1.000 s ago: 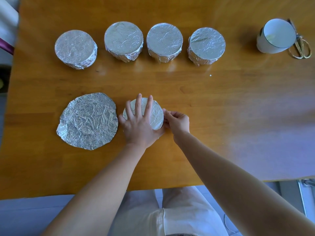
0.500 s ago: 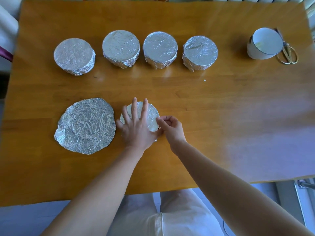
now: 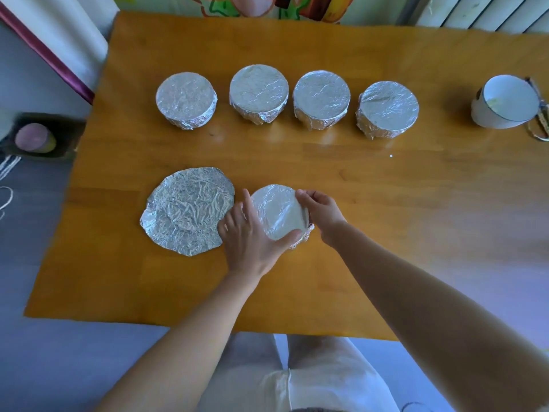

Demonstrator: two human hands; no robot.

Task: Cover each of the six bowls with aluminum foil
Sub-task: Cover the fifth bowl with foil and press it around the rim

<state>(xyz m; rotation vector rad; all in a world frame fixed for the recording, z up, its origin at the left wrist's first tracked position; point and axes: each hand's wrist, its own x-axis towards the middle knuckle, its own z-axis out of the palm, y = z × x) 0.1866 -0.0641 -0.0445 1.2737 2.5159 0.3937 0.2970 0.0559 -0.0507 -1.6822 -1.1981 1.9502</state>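
Note:
A row of foil-covered bowls stands at the back of the table: the leftmost one point(image 3: 185, 99), two in the middle point(image 3: 258, 92) point(image 3: 321, 96), and the rightmost one point(image 3: 387, 108). A fifth bowl point(image 3: 279, 214) with foil over its top sits near me. My left hand point(image 3: 252, 236) grips its left and near side, thumb curled under the near rim. My right hand point(image 3: 322, 214) pinches the foil at its right rim. A bare white bowl point(image 3: 505, 99) stands far right. A flat crumpled foil round point(image 3: 187, 209) lies left of my hands.
The wooden table point(image 3: 416, 203) ends just before my lap. Scissors point(image 3: 543, 120) lie at the right edge behind the white bowl. Left of the table are a white panel with a purple strip and a dark box on the floor.
My left hand has slid off the top of the near bowl to its left side and now grips it. My right hand has shifted up along the right rim. The view has tilted upward.

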